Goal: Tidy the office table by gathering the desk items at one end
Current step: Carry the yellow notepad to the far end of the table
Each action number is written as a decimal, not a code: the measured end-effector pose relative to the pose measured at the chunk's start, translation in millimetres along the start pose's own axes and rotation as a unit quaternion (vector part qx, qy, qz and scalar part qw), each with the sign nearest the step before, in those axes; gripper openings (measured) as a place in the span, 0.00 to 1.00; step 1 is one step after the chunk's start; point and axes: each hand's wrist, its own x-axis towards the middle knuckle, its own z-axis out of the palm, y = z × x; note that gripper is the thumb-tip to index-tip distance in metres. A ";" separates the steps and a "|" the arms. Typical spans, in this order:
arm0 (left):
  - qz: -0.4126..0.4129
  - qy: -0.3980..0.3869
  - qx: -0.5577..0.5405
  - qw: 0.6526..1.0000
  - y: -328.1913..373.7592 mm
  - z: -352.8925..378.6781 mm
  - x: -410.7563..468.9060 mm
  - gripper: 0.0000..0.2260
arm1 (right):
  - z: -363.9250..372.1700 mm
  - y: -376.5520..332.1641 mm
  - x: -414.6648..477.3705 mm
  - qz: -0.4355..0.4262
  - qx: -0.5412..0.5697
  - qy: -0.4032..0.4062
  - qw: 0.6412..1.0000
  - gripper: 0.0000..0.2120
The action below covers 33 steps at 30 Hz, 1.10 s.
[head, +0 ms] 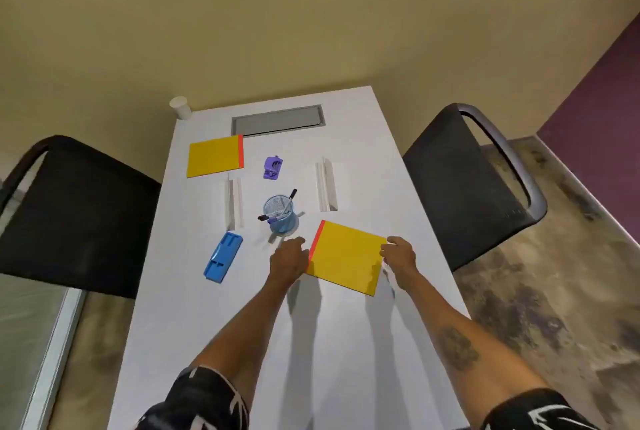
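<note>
A white office table (pixel 346 343) runs away from the camera toward a beige wall, with a dark chair (pixel 69 215) at 9 o'clock and another chair (pixel 464 187) at 3 o'clock.

The tidying looks barely begun, since the desk items lie spread across the far half rather than gathered. A far yellow notepad (pixel 213 156) sits at 11 o'clock near a grey cable hatch (pixel 278 119), with a white cup (pixel 180 106) at the far left corner. A purple stapler-like item (pixel 273 168) lies at 12 o'clock. Two white name stands, the left stand (pixel 233 202) and the right stand (pixel 325 183), flank a blue mesh pen cup (pixel 282 215) holding markers. A blue tray (pixel 223 257) lies at 9 o'clock of the pen cup.

The near yellow notepad (pixel 346 256) lies at 1 o'clock of the frame centre, between both hands. Both arms are stretched forward. The left hand (pixel 289 256) touches its orange-bound left edge, fingers curled; the right hand (pixel 398 254) closes on its right edge near the far corner. The pad appears tilted, possibly just lifting, though whether it clears the table is uncertain.
</note>
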 end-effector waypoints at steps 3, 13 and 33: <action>-0.013 -0.041 -0.021 0.999 -6.0 9.3 21.9 0.20 | 9.5 10.0 13.0 0.056 0.052 0.011 0.997 0.19; -0.021 -0.092 -0.049 0.994 -17.3 51.4 58.8 0.11 | 46.3 54.1 37.7 0.097 -0.058 0.112 0.987 0.24; -0.116 -0.051 -0.194 0.973 -21.1 58.4 66.4 0.09 | 60.3 57.2 51.5 0.131 0.009 0.106 0.986 0.12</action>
